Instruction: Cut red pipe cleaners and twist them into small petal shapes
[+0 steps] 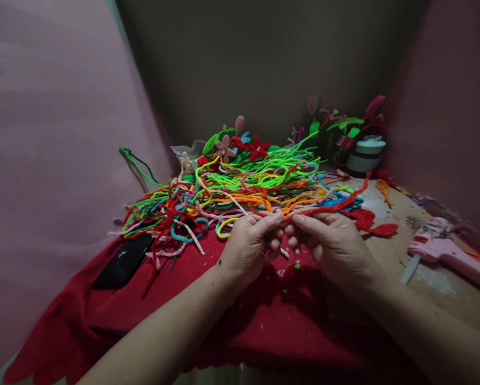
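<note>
Both hands meet over the near side of the table, pinching one red pipe cleaner (pixel 342 203). My left hand (pixel 252 238) has thumb and fingers closed on its left part. Close beside it, my right hand (pixel 330 240) grips the same stem, whose free end sticks out up and to the right past the knuckles. Just behind the hands spreads a big heap of pipe cleaners (pixel 260 176) in green, orange, red, pink and other colours. Red fuzzy petal shapes (pixel 370 222) lie to the right of my right hand.
A pink glue gun (pixel 444 248) rests on a brown board (pixel 464 299) at the right. A black phone (pixel 123 262) lies on the red cloth (pixel 115 326) at the left. Pipe-cleaner flowers (pixel 258 148) and a light green lidded container (pixel 366 154) stand at the back.
</note>
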Demonstrator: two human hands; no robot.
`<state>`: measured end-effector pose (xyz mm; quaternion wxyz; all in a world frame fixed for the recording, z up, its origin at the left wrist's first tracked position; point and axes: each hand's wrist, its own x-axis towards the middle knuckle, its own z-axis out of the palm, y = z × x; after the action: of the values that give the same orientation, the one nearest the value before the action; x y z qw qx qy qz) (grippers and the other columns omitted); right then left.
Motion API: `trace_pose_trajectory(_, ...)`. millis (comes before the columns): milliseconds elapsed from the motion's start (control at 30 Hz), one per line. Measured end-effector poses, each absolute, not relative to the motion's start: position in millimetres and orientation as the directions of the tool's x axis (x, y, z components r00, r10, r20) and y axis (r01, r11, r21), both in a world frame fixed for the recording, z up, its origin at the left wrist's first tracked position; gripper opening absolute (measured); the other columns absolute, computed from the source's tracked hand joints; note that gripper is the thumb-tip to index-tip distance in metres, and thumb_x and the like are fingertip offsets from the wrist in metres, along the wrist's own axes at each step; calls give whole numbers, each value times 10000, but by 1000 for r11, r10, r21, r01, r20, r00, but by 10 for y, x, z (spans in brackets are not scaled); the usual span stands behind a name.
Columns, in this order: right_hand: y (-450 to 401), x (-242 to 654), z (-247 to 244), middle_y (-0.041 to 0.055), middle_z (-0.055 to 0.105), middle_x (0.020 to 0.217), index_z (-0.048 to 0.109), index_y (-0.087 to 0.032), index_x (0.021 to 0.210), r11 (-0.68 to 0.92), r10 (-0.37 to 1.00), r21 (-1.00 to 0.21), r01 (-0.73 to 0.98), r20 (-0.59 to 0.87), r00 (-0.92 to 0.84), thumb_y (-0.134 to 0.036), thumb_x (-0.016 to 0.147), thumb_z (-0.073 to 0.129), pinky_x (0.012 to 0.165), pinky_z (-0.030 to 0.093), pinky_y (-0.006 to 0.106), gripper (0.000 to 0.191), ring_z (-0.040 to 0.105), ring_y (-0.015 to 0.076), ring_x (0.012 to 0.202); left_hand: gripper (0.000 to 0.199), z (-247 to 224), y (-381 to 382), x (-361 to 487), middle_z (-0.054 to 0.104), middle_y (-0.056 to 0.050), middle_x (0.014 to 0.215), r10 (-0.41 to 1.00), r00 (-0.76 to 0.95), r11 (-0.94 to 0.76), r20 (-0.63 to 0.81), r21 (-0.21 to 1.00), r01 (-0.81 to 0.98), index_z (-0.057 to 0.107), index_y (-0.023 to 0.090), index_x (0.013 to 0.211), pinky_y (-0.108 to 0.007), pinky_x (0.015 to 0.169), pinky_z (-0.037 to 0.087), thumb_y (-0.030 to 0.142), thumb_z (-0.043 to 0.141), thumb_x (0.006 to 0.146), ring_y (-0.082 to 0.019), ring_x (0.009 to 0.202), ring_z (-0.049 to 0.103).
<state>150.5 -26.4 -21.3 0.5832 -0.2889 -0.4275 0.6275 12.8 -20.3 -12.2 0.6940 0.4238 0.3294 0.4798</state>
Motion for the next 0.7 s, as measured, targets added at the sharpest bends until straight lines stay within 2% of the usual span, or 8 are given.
trace_pose_trajectory(167,-244,1516,-203,46,667,618,705,-133,686,7,985,-848,-530,96,-142,-242,721,691,494,475,211,116,592,110,519,239,-113,-217,145,483,28,534,953,294,183,-71,909,-374,597,98,649,-169,397,252,313,656,734,-26,406,378)
trace_pose_trajectory(333,-215,1557,-181,49,672,619,697,-125,683,-24,992,-853,-522,45,-120,-254,699,710,465,463,198,131,589,103,495,257,-41,-182,84,496,29,615,949,302,172,-89,950,-259,585,114,742,-168,409,263,361,652,721,-25,437,363)
trace_pose_trajectory(400,-197,1587,-168,46,673,611,690,-132,680,-21,995,-857,-514,34,-97,-253,680,722,435,448,195,125,589,107,480,269,14,-107,-36,521,31,659,975,218,52,-26,992,-114,563,144,796,-178,435,289,396,631,730,-33,453,373)
trace_pose_trajectory(467,-174,1615,-162,50,674,608,681,-133,663,-4,996,-867,-498,41,-79,-255,663,730,425,442,199,131,595,114,477,230,58,-7,-199,540,31,681,982,151,-143,113,968,205,549,155,804,-187,483,324,363,618,734,-50,501,422)
trace_pose_trajectory(533,-150,1636,-163,55,676,614,675,-131,653,21,996,-878,-477,60,-67,-259,653,735,435,447,207,141,601,119,484,172,69,88,-357,555,11,694,961,239,-254,139,789,560,549,153,737,-210,558,374,319,594,728,-91,598,493)
trace_pose_trajectory(600,-129,1651,-169,51,676,618,676,-136,658,41,997,-883,-468,70,-44,-257,640,742,442,447,212,139,601,120,479,116,40,146,-456,565,-2,692,931,363,-332,31,482,811,557,165,714,-232,568,377,278,538,734,-121,623,511)
trace_pose_trajectory(667,-110,1663,-174,42,676,619,675,-145,656,50,998,-880,-473,65,-17,-242,622,752,465,457,222,129,602,120,481,96,-13,157,-480,598,-33,790,912,408,-393,-37,200,897,563,174,784,-255,603,391,222,507,722,-156,701,546)
trace_pose_trajectory(700,-103,1668,-174,39,675,620,673,-148,654,54,998,-876,-479,63,-4,-233,615,754,479,463,227,124,605,122,488,146,-41,148,-469,606,-61,882,913,406,-402,-27,97,911,560,173,846,-268,632,403,194,494,717,-178,773,561)
